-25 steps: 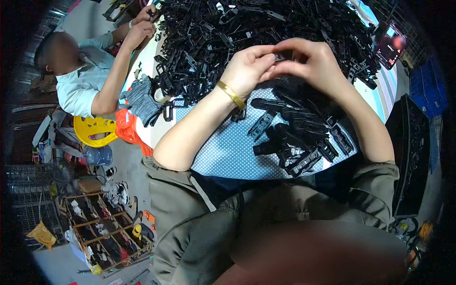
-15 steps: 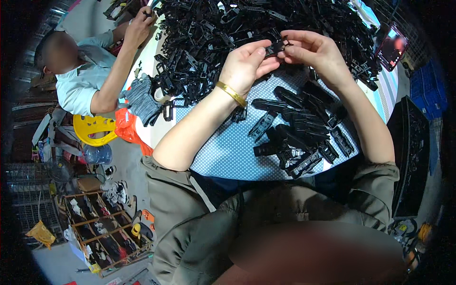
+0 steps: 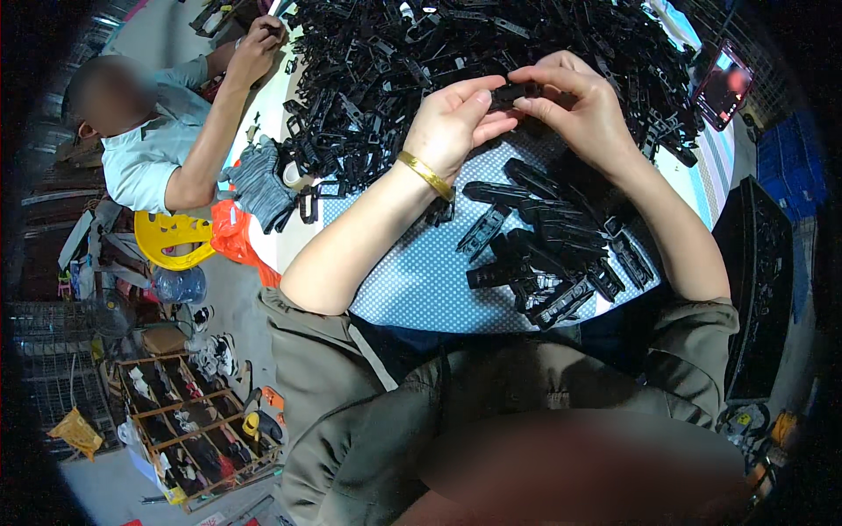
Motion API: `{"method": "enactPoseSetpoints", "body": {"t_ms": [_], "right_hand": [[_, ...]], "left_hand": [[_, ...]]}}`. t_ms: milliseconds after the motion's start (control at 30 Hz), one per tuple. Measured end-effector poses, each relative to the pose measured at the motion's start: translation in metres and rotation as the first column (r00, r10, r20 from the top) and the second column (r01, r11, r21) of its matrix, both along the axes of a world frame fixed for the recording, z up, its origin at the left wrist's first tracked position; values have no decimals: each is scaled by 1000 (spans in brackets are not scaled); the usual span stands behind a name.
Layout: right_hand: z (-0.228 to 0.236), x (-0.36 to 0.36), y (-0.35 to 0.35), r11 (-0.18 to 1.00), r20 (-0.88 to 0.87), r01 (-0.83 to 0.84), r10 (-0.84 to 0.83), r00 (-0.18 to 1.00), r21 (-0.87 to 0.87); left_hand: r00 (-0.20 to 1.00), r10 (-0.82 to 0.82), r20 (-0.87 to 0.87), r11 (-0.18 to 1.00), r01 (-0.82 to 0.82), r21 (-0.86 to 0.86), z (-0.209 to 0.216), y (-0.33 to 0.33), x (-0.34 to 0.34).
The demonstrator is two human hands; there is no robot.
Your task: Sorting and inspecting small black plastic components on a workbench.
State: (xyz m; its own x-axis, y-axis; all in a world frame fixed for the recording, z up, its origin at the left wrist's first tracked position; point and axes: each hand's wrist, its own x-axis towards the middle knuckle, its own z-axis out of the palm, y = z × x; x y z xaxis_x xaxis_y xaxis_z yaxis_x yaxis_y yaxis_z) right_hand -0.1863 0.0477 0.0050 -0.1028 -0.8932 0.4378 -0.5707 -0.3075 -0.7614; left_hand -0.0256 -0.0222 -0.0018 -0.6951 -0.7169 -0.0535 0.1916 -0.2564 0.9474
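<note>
Between my two hands is a small black plastic part (image 3: 509, 95), held above the near edge of a big heap. My left hand (image 3: 452, 118), with a gold bangle at the wrist, pinches its left end between thumb and fingers. The thumb and forefinger of my right hand (image 3: 579, 101) close on its right end. Behind them spreads the heap of black plastic pieces (image 3: 377, 96), many frame-shaped. Closer to me, a smaller pile of longer black parts (image 3: 561, 228) lies on a dotted blue-white cloth (image 3: 403, 272).
At left, another person (image 3: 158, 131) works at the table with a raised hand. Grey gloves (image 3: 261, 184), a tape roll (image 3: 292, 174) and an orange-red bag (image 3: 235, 232) lie by the table's left edge. A phone (image 3: 724, 86) stands at right. A yellow stool (image 3: 167, 241) and shoe rack (image 3: 189, 421) are at left.
My right hand has shifted slightly, its fingers now bent closer around the part's right end. The part has turned a little. My left hand stays nearly in place.
</note>
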Motion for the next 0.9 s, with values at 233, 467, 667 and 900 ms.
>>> {"method": "enactPoseSetpoints", "body": {"t_ms": [233, 467, 667, 900], "right_hand": [[0, -15, -8, 981, -262, -125, 83, 961, -146], [-1, -4, -1, 953, -438, -92, -46, 898, -288], [-7, 1, -5, 883, -481, -145, -100, 871, -446], [-5, -13, -16, 919, -490, -222, 36, 871, -327]], "left_hand": [[998, -47, -48, 997, 50, 52, 1, -4, 1], [1000, -12, -5, 998, 12, -55, 1, 0, 2], [997, -56, -50, 998, 56, 7, 3, -3, 3], [990, -87, -111, 986, 102, 133, 5, -6, 5]]}}
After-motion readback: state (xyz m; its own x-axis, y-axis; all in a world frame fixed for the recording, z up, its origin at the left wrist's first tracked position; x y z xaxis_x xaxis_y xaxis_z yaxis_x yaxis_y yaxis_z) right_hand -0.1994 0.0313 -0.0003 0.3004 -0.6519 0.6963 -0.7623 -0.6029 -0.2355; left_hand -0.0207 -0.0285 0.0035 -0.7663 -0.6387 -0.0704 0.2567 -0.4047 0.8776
